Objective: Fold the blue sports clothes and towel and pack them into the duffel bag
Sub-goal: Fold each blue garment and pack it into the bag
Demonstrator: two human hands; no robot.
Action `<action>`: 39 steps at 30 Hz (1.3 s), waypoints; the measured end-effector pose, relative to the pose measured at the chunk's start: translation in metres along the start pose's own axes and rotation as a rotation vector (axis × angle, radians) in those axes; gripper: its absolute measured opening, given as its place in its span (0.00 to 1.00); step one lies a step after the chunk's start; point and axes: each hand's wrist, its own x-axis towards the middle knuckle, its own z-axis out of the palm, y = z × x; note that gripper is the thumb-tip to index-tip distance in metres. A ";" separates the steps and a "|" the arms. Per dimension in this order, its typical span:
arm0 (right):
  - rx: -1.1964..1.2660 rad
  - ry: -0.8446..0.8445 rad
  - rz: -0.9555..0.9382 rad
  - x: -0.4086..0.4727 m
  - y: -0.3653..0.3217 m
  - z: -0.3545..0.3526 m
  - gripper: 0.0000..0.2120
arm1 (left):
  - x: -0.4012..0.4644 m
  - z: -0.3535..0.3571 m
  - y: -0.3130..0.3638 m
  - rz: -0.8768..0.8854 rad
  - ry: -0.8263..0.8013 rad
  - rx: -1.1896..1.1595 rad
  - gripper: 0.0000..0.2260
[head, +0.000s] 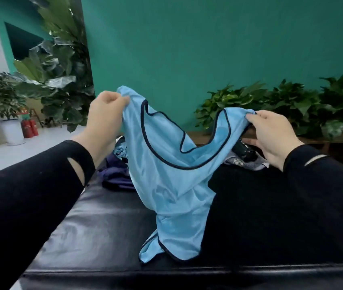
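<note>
Light blue and shiny, the sleeveless sports vest (166, 164) with dark trim hangs between two hands above a black padded bench (95, 231). The left hand (105, 114) pinches one shoulder strap, held high; the right hand (273, 132) pinches the other strap, lower. The vest's lower hem touches the bench. Behind it lie dark blue clothes (116, 174) and a grey cloth (241, 163). Potted plants (292, 103) stand along the green wall (208, 38).

Two long black sleeves (30, 195), left with cut-out slit, right with pale stripe
</note>
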 end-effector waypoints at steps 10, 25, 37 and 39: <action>-0.051 -0.360 0.203 -0.036 0.002 0.007 0.08 | -0.030 -0.015 -0.031 0.105 -0.482 0.972 0.17; 0.045 0.197 -0.164 -0.028 -0.104 -0.015 0.11 | -0.025 -0.038 0.080 -0.126 -0.104 0.118 0.10; 0.042 0.242 -0.401 -0.053 -0.111 -0.006 0.10 | -0.034 -0.037 0.101 0.137 0.023 0.172 0.08; 0.051 0.228 -0.358 -0.056 -0.094 -0.002 0.10 | -0.036 -0.031 0.085 0.095 -0.002 0.167 0.06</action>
